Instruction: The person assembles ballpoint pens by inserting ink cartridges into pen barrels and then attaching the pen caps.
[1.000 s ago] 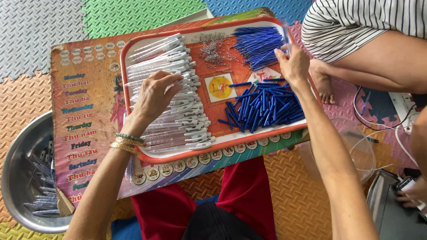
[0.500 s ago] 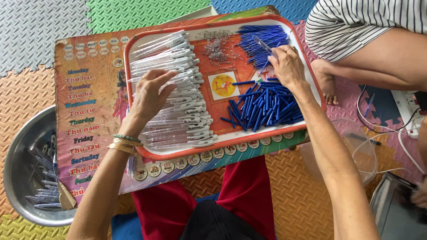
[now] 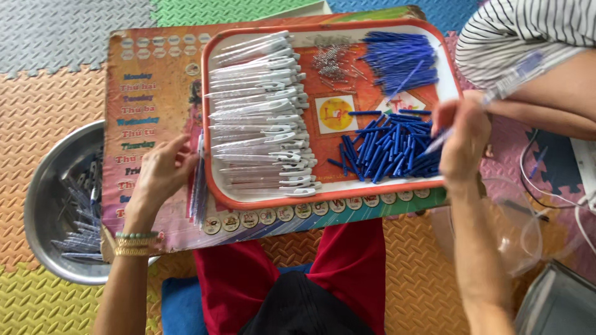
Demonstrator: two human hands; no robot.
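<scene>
The left hand (image 3: 160,177) has come off the rows of white pen barrels (image 3: 264,111) and now sits just outside the orange tray's (image 3: 214,192) left rim, fingers loosely curled around a small bundle of clear barrels (image 3: 198,186) standing against the tray edge. The right hand (image 3: 462,146) has lifted from the pile of blue caps (image 3: 391,149) and pinches one slim clear pen tube (image 3: 434,141), so one more piece is being put together. A metal bowl (image 3: 49,205) of finished pens waits at the left.
</scene>
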